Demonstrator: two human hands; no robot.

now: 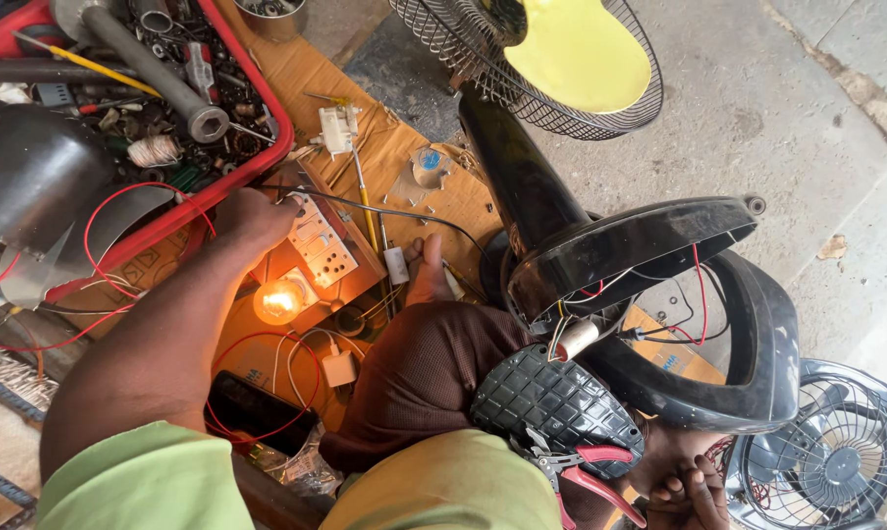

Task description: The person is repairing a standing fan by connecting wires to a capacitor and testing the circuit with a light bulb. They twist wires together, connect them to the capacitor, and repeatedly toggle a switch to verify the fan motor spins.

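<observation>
Beside the red tray (267, 147), left hand (252, 218) grips the switchboard (322, 243) — long axis running away; right hand (430, 270) unclear.

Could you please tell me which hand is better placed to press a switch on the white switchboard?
Probably the left hand: it touches the switchboard, while the right hand sits beside it, apart.

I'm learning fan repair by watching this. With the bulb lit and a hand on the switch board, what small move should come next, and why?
Probably flip the switch off: the left hand rests on the switch board, the bulb glows, and bare wires hang from the fan base.
</observation>
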